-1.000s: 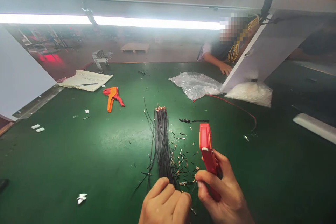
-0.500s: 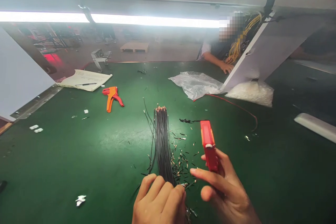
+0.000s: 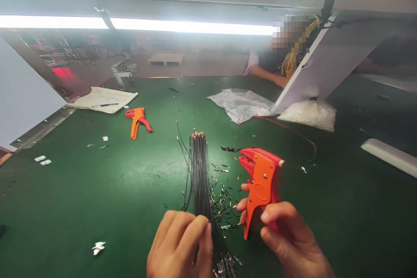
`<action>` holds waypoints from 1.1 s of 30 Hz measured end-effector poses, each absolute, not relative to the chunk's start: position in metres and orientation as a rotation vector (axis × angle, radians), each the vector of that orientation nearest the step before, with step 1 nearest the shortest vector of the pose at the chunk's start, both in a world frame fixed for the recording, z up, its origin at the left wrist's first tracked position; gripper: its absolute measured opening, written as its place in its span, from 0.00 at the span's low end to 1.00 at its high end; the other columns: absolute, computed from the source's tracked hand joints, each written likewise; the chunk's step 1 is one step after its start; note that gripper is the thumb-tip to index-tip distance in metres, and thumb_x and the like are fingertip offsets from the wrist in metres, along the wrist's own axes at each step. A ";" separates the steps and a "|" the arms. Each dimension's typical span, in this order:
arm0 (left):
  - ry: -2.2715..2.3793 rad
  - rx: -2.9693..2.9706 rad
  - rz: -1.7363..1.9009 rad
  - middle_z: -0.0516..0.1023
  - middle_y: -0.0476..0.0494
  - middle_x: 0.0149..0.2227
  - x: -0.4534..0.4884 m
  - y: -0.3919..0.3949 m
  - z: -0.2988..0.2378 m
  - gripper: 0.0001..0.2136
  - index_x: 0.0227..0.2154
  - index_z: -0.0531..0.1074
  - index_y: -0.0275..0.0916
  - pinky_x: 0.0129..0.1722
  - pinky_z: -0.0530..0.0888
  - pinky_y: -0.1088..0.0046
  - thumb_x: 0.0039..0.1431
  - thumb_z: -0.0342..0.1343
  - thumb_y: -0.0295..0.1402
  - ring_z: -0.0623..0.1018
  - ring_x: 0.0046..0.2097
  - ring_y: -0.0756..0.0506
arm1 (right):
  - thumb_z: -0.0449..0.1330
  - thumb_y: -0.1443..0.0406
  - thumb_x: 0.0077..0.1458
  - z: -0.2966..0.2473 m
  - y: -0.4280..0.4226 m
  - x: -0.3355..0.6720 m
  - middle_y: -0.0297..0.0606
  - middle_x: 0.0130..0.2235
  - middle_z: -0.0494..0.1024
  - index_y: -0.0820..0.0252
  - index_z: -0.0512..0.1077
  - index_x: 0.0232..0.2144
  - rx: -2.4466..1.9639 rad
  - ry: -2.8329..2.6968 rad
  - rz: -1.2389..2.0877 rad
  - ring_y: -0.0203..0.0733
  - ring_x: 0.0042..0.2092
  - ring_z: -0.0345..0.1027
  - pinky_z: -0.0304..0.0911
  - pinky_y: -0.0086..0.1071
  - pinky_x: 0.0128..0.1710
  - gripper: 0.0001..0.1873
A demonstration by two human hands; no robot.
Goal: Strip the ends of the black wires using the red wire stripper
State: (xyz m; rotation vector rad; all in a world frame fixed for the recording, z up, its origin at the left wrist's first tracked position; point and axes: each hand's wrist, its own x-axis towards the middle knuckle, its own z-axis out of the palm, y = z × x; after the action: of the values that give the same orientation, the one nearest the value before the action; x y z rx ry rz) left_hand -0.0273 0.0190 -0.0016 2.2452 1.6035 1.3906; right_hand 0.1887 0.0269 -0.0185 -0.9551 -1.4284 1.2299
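Note:
A red and orange wire stripper [image 3: 263,178] is gripped in my right hand [image 3: 289,236], its jaws toward the upper left. My left hand [image 3: 180,243] is closed, with thumb and forefinger pinching a thin black wire [image 3: 223,214]. That wire's bare end points right, toward the stripper, but sits apart from its jaws. Beneath and beyond my left hand lies a long bundle of black wires [image 3: 200,173] with bare copper ends at the far end. Scattered clippings [image 3: 222,197] of insulation and copper lie between the bundle and the stripper.
A second wire stripper [image 3: 137,122] lies at the left, near a paper sheet [image 3: 100,99] with a pen. Behind are a clear plastic bag [image 3: 243,103] and a filled bag [image 3: 309,115] by a slanted white panel [image 3: 342,56]. A co-worker's arm [image 3: 265,74] rests at the far edge.
The stripper has turned in my right hand from edge-on to side-on. My left hand has shifted slightly left and up, and the pinched wire now shows. The co-worker's hand has moved behind the panel.

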 end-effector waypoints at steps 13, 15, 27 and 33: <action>1.944 2.531 1.002 0.69 0.50 0.25 -0.044 0.026 0.017 0.07 0.32 0.70 0.40 0.34 0.61 0.64 0.66 0.51 0.25 0.68 0.30 0.44 | 0.56 0.70 0.64 -0.016 0.029 0.173 0.43 0.61 0.55 0.50 0.76 0.41 -1.094 -2.067 0.494 0.52 0.54 0.66 0.71 0.50 0.49 0.11; 1.962 2.611 0.909 0.68 0.49 0.25 -0.054 0.027 0.019 0.07 0.32 0.70 0.40 0.34 0.61 0.64 0.66 0.50 0.26 0.67 0.30 0.43 | 0.55 0.68 0.64 -0.016 0.029 0.175 0.44 0.59 0.58 0.50 0.75 0.37 -1.267 -2.102 0.368 0.54 0.52 0.66 0.71 0.54 0.45 0.10; 2.248 2.722 0.642 0.70 0.46 0.25 -0.068 0.071 -0.005 0.11 0.24 0.69 0.41 0.34 0.63 0.63 0.63 0.53 0.25 0.69 0.32 0.40 | 0.57 0.68 0.59 -0.036 0.025 0.198 0.54 0.53 0.73 0.53 0.72 0.36 -1.454 -2.377 -0.239 0.56 0.40 0.72 0.71 0.47 0.29 0.05; 2.349 2.714 0.536 0.71 0.44 0.27 -0.069 0.071 -0.013 0.11 0.24 0.70 0.41 0.34 0.63 0.63 0.62 0.53 0.25 0.69 0.33 0.39 | 0.61 0.63 0.56 -0.035 0.014 0.177 0.61 0.61 0.67 0.51 0.73 0.52 -1.387 -2.354 -0.416 0.79 0.58 0.63 0.68 0.71 0.39 0.19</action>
State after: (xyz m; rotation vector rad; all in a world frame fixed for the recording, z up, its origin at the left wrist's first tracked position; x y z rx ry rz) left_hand -0.0691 0.0707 -0.0126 2.7141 2.3486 0.5358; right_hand 0.1772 0.0145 -0.0350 -1.3867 -2.3538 -0.4156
